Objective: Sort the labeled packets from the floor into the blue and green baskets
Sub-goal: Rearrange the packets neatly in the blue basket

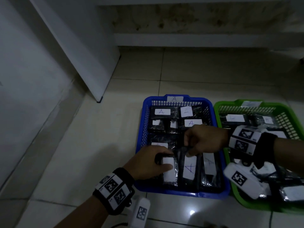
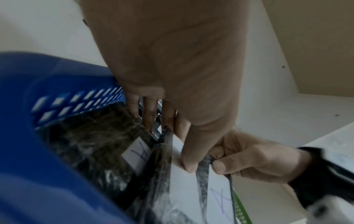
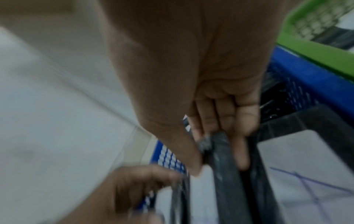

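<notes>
In the blue basket [image 1: 143, 129], the left hand [image 1: 148, 163] grips the near-left packet [image 1: 169, 173]; the right hand [image 1: 204, 140] pinches the middle packet [image 1: 190, 168] beside it.

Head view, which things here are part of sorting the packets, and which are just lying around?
Part of the job:
blue basket
green basket
packet marked A, pinched by the right hand
packet with white label, gripped by the left hand

Just around:
white panel leaning against the wall
tiled floor

Dim room: pale tiled floor [image 1: 189, 69], white wall [image 1: 24, 71], white leaning panel [image 1: 82, 51], stained baseboard [image 1: 189, 18].
</notes>
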